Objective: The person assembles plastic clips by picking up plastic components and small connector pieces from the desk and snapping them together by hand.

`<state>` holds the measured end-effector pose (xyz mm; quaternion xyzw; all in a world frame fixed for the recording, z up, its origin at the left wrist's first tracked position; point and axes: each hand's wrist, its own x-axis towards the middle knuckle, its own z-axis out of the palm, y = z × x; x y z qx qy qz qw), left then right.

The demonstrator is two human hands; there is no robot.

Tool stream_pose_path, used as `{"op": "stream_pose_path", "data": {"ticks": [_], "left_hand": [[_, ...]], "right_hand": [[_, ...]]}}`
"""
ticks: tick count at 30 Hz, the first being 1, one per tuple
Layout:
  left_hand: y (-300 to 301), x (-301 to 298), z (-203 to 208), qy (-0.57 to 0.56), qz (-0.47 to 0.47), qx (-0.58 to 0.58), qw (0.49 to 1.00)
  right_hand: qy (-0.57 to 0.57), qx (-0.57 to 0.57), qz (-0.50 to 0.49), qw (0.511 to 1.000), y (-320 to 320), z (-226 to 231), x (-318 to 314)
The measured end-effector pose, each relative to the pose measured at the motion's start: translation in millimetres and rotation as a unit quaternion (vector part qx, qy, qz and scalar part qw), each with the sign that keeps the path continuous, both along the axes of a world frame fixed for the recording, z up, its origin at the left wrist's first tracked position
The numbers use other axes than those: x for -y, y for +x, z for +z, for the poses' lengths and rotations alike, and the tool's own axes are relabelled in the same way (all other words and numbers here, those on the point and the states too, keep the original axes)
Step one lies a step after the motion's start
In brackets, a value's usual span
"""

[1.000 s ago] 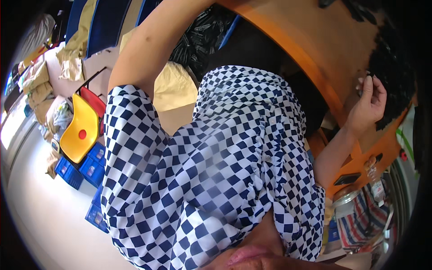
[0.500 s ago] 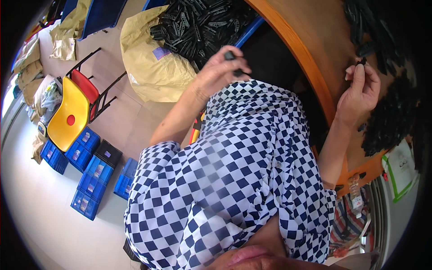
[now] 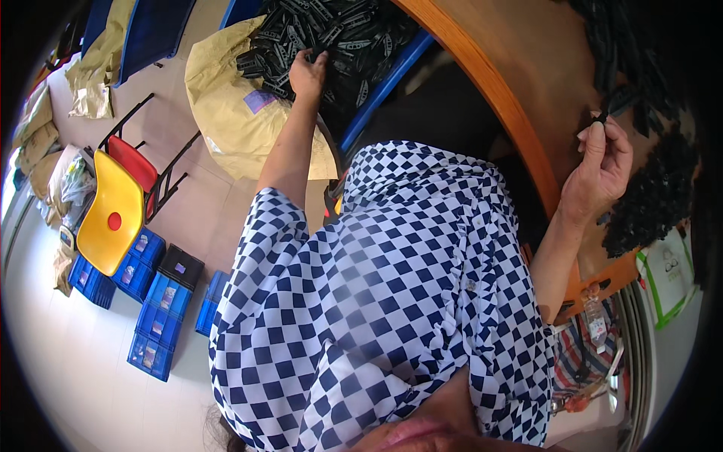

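Note:
My left hand (image 3: 306, 77) is stretched forward over a heap of long black plastic parts (image 3: 355, 38) in a brown paper-lined sack (image 3: 218, 105). Its thumb and fingers close around a black plastic part (image 3: 312, 57) that blends into the heap. Over the brown table at the right, my right hand (image 3: 600, 160) pinches a small black plastic piece (image 3: 599, 117) between thumb and forefinger. Just beyond that hand lie more long black parts (image 3: 629, 68). Beside it is a mound of small black pieces (image 3: 654, 197).
The table's curved wooden edge (image 3: 482, 71) runs between my body and right hand. A blue crate edge (image 3: 388, 90) borders the sack. At left stand a yellow and red chair (image 3: 111, 215) and several blue bins (image 3: 160, 316). A plastic bottle (image 3: 596, 324) is below the table's right end.
My left hand has moved forward and left, from in front of my body to the heap, where it had held a black part. My right hand keeps its pinch nearly in place.

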<state>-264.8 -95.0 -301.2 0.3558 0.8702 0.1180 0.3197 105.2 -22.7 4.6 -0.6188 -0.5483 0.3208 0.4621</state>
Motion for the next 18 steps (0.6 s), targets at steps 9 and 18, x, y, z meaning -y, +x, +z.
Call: {"op": "stream_pose_path", "data": {"ticks": [9, 18], "left_hand": [[-13, 60, 34, 0.102, 0.304, 0.706, 0.631], [8, 70, 36, 0.128, 0.296, 0.762, 0.562]], "right_hand": [[0.006, 0.007, -0.002, 1.0, 2, -2, 1], [0.004, 0.016, -0.004, 1.0, -5, -3, -4]]}}
